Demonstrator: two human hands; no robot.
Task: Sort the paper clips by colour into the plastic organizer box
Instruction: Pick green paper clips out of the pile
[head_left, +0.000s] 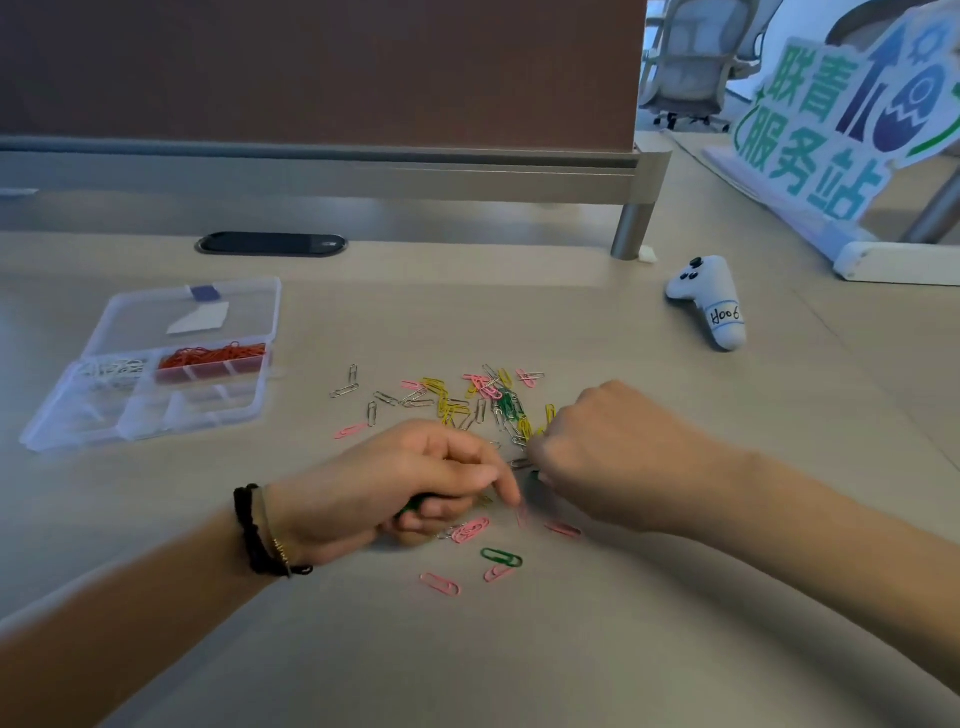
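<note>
A loose pile of paper clips (467, 405) in yellow, pink, green and silver lies on the desk's middle. My left hand (400, 483) is curled over green clips (413, 505) in its palm, its forefinger touching the desk by a pink clip (470, 530). My right hand (608, 452) is curled, knuckles up, its fingertips down at the pile's near edge; what they pinch is hidden. A single green clip (501, 557) and pink clips (440, 583) lie nearer me. The clear organizer box (67, 426) stands open at left, with red clips (213, 356) and white clips (111, 370) in separate compartments.
A white game controller (714, 301) with a handwritten label lies at the right. A standing sign (831, 156) with green characters is behind it. A desk divider (322, 161) and its leg (631, 228) run along the back, with a black cable port (270, 244) below it.
</note>
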